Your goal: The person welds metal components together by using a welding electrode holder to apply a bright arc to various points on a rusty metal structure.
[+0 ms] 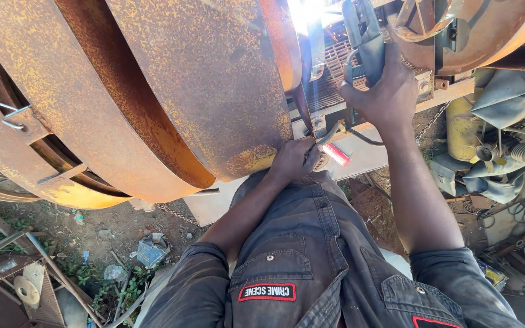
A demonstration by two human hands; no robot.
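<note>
My left hand (296,159) is closed around a small metal tool with a red handle (336,154), low against the edge of a large rusty curved steel shell (202,91). The tool's metal end points up toward a flat steel plate (366,149). Higher up, my right hand (384,91) grips a grey metal handle (363,36) in front of a rusted mesh grate (335,67). Strong glare at the top hides what lies above the handle. My dark work overalls (317,261) fill the lower middle.
A yellow cylinder and a small engine with a fan (487,152) stand at the right, with cables on the ground beside them. A chain (174,212) hangs below the shell. Scrap metal, rods and litter (50,267) lie on the dirt at lower left.
</note>
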